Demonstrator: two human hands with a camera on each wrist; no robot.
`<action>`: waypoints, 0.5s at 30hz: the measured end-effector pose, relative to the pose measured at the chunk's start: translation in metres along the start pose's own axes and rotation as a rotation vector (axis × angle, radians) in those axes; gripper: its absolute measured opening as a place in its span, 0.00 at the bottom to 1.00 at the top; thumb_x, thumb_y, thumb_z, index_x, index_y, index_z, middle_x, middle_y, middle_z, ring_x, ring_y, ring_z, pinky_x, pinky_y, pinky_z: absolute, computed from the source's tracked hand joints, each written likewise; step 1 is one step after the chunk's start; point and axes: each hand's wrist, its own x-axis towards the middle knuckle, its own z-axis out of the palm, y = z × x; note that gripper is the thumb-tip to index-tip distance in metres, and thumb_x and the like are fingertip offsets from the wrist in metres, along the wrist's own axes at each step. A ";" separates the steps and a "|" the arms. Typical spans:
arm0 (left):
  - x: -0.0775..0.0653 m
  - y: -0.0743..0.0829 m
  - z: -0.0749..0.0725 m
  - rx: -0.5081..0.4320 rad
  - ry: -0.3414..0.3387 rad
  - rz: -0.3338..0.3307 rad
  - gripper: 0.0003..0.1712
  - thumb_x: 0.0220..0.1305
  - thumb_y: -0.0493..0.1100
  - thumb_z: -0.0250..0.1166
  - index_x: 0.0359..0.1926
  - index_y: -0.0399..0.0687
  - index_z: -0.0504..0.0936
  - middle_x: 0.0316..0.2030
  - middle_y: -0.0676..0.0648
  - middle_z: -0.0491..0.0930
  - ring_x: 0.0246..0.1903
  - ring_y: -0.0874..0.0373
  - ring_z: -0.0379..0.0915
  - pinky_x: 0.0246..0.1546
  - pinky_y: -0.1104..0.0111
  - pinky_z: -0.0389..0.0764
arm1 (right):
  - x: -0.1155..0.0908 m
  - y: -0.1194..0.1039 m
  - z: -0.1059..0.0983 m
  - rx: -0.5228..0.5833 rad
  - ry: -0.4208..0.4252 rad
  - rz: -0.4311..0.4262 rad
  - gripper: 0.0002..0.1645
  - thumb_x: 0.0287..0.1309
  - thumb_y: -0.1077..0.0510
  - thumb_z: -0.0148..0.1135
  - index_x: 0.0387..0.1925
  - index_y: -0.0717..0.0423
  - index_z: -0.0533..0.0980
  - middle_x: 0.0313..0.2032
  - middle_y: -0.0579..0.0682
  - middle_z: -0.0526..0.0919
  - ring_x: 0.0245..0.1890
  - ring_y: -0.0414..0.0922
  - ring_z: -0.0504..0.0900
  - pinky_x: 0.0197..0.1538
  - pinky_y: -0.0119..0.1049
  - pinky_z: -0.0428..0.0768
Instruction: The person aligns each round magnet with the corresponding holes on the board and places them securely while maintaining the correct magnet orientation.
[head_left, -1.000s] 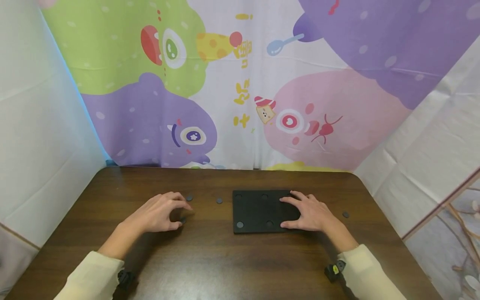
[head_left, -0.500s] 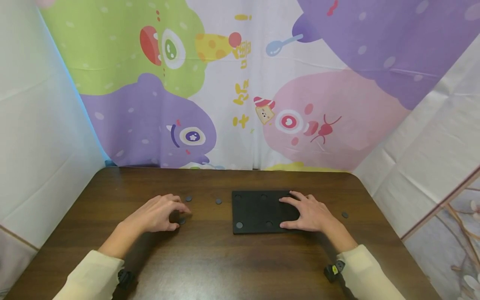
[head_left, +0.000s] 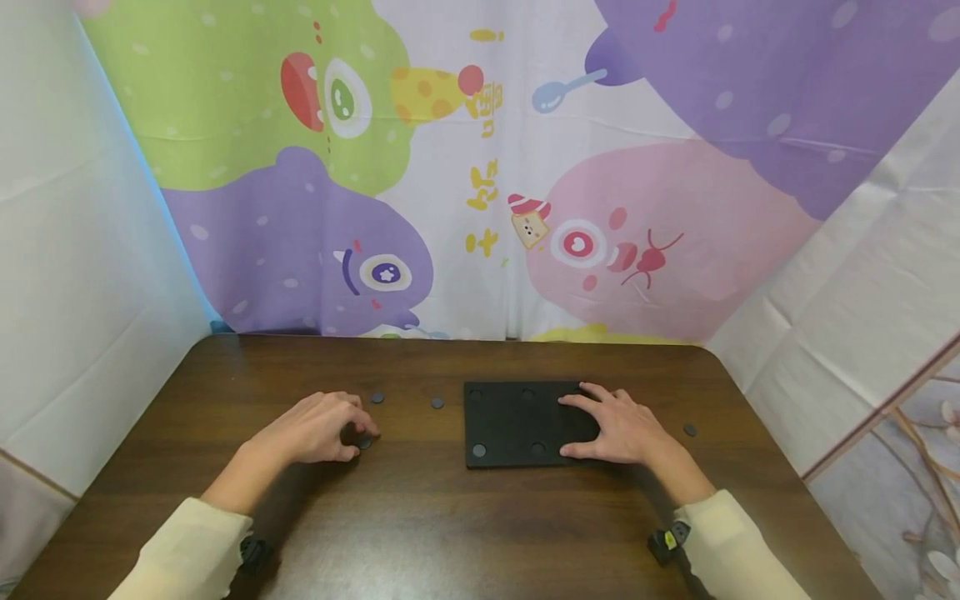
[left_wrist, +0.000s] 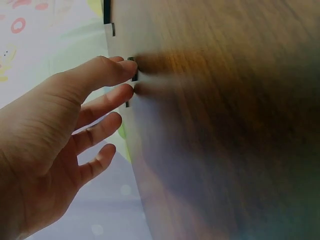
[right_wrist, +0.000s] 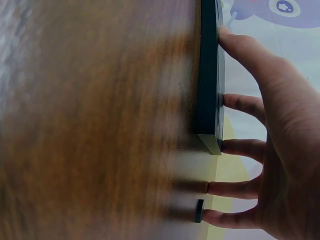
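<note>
My left hand (head_left: 318, 427) pinches a small dark grey disc (head_left: 365, 443) between thumb and index fingertips, low over the brown table. In the left wrist view the other fingers (left_wrist: 102, 127) are spread out behind. A flat black board (head_left: 502, 421) with round recesses lies right of centre. One lighter grey disc (head_left: 479, 450) sits in its near left recess. On the board's right part rests my right hand (head_left: 618, 423), fingers spread and thumb near the front edge; the palm hides that end's surface.
Two more loose discs, one (head_left: 378, 397) beyond my left fingers and another (head_left: 437, 402) left of the board, lie on the table (head_left: 420, 525). A further disc (head_left: 690, 430) is right of my right hand. A cartoon-printed curtain (head_left: 480, 292) hangs behind the table.
My left index finger has come down and in towards the thumb, closing on the disc. The right hand and the board stay put.
</note>
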 end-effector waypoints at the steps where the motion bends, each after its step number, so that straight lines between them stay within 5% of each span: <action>1: 0.000 0.000 0.000 -0.001 -0.001 -0.001 0.18 0.58 0.44 0.86 0.50 0.63 0.97 0.39 0.60 0.86 0.37 0.65 0.81 0.35 0.70 0.78 | 0.000 0.000 0.000 0.001 0.000 -0.001 0.55 0.58 0.17 0.72 0.81 0.32 0.74 0.84 0.60 0.70 0.69 0.73 0.79 0.47 0.69 0.88; 15: 0.003 0.002 -0.002 -0.017 -0.011 0.007 0.12 0.59 0.39 0.85 0.42 0.62 0.98 0.35 0.63 0.88 0.36 0.68 0.82 0.37 0.71 0.81 | -0.001 -0.001 -0.001 0.007 -0.001 0.004 0.55 0.58 0.17 0.72 0.81 0.33 0.73 0.85 0.60 0.69 0.69 0.73 0.79 0.47 0.71 0.87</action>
